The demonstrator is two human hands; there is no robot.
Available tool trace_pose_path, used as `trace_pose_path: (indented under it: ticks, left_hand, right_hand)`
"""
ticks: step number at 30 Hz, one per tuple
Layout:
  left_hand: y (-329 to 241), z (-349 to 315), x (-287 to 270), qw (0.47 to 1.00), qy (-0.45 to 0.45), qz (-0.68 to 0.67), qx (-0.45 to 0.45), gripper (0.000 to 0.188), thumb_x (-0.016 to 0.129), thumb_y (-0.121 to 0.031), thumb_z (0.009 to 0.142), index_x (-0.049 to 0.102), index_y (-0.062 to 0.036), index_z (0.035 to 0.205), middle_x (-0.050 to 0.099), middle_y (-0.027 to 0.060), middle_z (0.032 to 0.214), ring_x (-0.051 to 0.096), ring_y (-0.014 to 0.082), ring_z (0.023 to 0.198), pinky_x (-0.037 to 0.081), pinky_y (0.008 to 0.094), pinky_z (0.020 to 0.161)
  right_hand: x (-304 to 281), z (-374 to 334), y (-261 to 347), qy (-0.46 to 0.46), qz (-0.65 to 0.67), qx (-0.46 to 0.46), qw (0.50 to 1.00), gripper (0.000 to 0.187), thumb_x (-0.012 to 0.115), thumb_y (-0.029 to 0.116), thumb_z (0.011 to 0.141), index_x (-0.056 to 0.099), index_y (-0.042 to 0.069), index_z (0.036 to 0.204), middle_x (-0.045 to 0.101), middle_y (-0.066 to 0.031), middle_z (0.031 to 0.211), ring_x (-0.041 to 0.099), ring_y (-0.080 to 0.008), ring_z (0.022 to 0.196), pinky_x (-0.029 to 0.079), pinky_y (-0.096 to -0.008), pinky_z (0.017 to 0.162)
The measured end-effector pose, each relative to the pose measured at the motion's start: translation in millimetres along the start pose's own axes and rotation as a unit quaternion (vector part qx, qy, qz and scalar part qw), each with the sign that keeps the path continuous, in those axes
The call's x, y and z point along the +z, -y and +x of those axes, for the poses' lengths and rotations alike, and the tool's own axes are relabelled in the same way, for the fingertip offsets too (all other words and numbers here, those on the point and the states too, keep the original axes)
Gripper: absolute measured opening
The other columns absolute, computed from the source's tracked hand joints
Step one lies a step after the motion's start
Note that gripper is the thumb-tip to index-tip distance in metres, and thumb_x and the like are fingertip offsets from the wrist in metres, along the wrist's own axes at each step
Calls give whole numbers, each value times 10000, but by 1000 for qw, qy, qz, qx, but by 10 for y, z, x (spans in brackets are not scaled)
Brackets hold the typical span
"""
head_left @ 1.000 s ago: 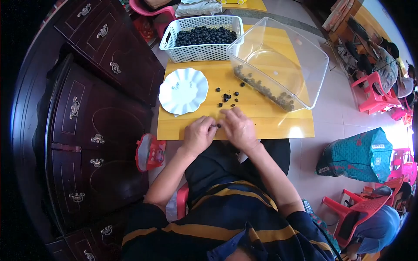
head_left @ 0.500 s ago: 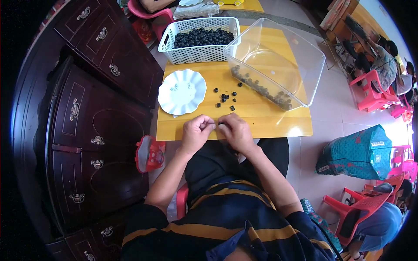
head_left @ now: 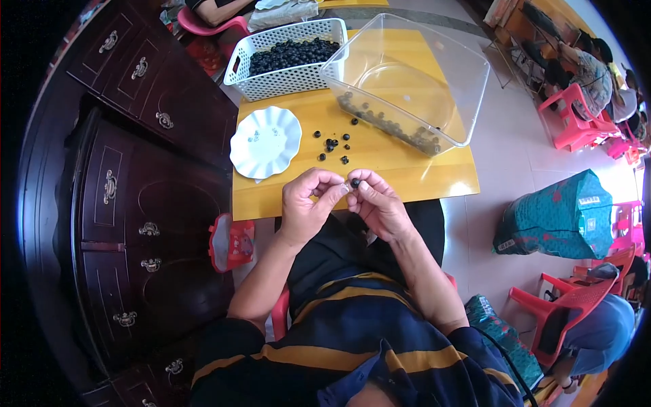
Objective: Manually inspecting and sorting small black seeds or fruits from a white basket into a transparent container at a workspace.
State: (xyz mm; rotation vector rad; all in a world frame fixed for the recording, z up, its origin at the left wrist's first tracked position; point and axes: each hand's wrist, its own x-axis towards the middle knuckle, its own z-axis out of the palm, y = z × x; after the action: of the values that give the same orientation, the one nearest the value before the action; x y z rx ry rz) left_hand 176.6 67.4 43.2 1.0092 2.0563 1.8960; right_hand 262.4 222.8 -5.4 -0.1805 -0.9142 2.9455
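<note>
Above the near edge of the table my two hands meet, fingertips almost touching. My right hand (head_left: 385,209) pinches a small round black bead-like piece (head_left: 355,183) between thumb and fingers. My left hand (head_left: 306,207) is closed in a pinch beside it; a tiny pale or clear bit shows at its fingertips, too small to name. Beyond my hands, several loose black pieces (head_left: 330,144) lie scattered on the tabletop. To their left sits a white scalloped plate (head_left: 281,152) with small faint marks or bits on it.
A white perforated basket (head_left: 285,87) full of black pieces stands at the far left of the yellow table (head_left: 447,178). Right of it, a clear plastic bin (head_left: 468,102) holds more. A dark wooden cabinet (head_left: 183,210) flanks the left; a teal bag (head_left: 549,217) stands right.
Both hands have lifted from near the tabletop and come together, the black piece now showing in my right fingers. The whole view has shifted slightly.
</note>
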Motion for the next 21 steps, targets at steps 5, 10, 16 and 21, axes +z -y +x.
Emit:
trace_pose_path:
  ticks: [5, 10, 16, 21]
  left_hand:
    - [-100, 55, 97, 995, 4, 65, 70, 119, 740, 67, 836, 662, 14, 910, 660, 72, 835, 654, 120, 678, 513, 247, 592]
    - [-104, 42, 117, 994, 6, 79, 78, 123, 731, 82, 832, 660, 14, 908, 659, 70, 834, 646, 120, 671, 507, 249, 582]
    - [-175, 40, 131, 988, 12, 116, 101, 133, 734, 87, 826, 666, 12, 911, 657, 68, 829, 638, 119, 659, 502, 250, 576]
    - [-217, 59, 134, 983, 15, 130, 128, 141, 738, 90, 823, 670, 12, 917, 651, 65, 821, 636, 121, 655, 503, 252, 573]
  right_hand:
    - [-26, -48, -40, 25, 35, -5, 999, 239, 605, 185, 1017, 606, 35, 1203, 641, -45, 1002, 617, -135, 848, 529, -273, 779]
    - [-52, -74, -28, 31, 30, -18, 999, 237, 599, 167, 1018, 603, 30, 1210, 646, -50, 1000, 629, -141, 858, 536, -276, 796]
    - [-30, -81, 10, 43, 72, -11, 996, 231, 577, 180, 1030, 599, 27, 1201, 649, -61, 988, 634, -148, 847, 532, -276, 804]
    - [-26, -72, -25, 53, 59, -38, 996, 261, 567, 243, 1042, 583, 31, 1192, 645, -53, 959, 623, -134, 813, 503, -248, 768]
